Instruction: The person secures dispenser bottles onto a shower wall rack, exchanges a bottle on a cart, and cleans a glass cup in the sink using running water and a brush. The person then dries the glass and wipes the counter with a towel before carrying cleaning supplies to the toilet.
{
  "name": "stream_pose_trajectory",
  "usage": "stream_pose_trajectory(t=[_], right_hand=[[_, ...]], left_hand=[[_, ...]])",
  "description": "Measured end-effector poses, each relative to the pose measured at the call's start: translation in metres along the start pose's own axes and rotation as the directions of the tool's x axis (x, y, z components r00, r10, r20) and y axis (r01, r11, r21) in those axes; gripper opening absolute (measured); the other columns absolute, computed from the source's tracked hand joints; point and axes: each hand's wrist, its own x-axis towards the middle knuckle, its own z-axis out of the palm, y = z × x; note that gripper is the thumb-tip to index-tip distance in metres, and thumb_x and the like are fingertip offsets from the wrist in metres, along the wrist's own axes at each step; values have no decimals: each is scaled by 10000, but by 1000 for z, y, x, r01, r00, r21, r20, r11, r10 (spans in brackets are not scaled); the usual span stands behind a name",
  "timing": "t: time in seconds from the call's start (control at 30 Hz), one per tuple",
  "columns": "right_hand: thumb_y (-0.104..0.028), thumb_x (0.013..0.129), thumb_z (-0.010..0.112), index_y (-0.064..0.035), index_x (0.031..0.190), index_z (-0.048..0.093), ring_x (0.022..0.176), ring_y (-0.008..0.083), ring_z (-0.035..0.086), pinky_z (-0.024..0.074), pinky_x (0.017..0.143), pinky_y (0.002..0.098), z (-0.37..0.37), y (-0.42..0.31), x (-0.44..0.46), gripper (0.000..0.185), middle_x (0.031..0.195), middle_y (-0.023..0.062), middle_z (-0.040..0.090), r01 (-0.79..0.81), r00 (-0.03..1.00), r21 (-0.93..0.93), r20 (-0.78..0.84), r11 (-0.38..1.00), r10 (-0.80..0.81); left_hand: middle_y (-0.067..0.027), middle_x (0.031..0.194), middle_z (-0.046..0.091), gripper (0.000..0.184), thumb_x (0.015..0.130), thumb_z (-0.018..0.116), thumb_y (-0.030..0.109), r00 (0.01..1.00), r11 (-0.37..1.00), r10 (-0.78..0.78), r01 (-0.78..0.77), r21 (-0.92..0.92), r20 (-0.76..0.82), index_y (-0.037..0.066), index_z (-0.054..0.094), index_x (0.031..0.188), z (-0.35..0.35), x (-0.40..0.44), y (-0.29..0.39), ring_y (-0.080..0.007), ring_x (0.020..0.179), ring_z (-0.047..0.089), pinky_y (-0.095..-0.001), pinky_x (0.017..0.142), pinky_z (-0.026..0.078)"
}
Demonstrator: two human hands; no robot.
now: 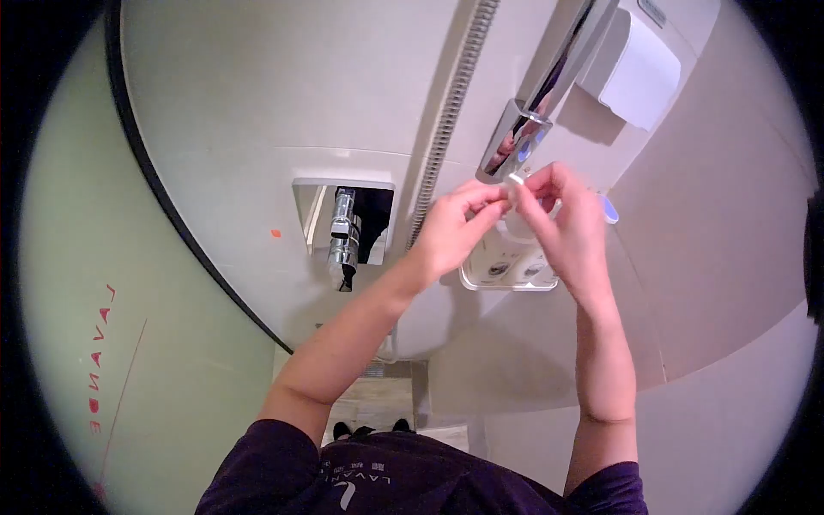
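Note:
My left hand (455,230) and my right hand (568,227) meet high in front of the wall. Between their fingertips is a small white piece (515,182), too small to name. The fingers of both hands are pinched together around it. Directly behind and below the hands is a white wall dispenser (508,276) with round printed pictures; my fingers and palms hide part of it. A blue-faced tab (609,209) shows beside my right hand. Just above the fingertips ends a shiny chrome bar holder (515,142).
A ribbed metal shower hose (451,112) runs down the curved wall. Left of my hands sits a chrome mixer tap (343,236) in a mirrored recess. A white box (639,73) is fixed at upper right. Green glass (64,257) with red lettering stands at left.

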Motion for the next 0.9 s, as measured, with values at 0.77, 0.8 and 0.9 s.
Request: stream_pose_trajectory(t=[0.77, 0.8, 0.9], right_hand=[[-62, 749, 636, -40, 855, 597, 758, 296, 567, 457, 664, 367, -22, 2, 32, 115, 781, 110, 595, 427, 861, -25, 318, 904, -398], [-64, 746, 635, -37, 855, 599, 763, 296, 568, 458, 666, 368, -22, 1, 35, 118, 783, 106, 598, 444, 846, -34, 344, 896, -406], [-71, 741, 630, -35, 851, 609, 787, 289, 573, 453, 674, 365, -20, -3, 40, 119, 801, 90, 607, 496, 812, -72, 393, 865, -433]], left_hand=[[57, 640, 301, 369, 980, 275, 415, 802, 802, -207, 466, -372, 560, 147, 305, 727, -25, 17, 10, -74, 579, 288, -220, 519, 234], [59, 637, 297, 370, 980, 275, 415, 803, 788, -206, 475, -391, 560, 148, 301, 724, -25, 17, 8, -75, 576, 282, -221, 517, 234], [63, 630, 285, 372, 979, 276, 416, 803, 759, -207, 492, -426, 559, 152, 296, 719, -26, 19, 2, -75, 568, 270, -224, 511, 227]])
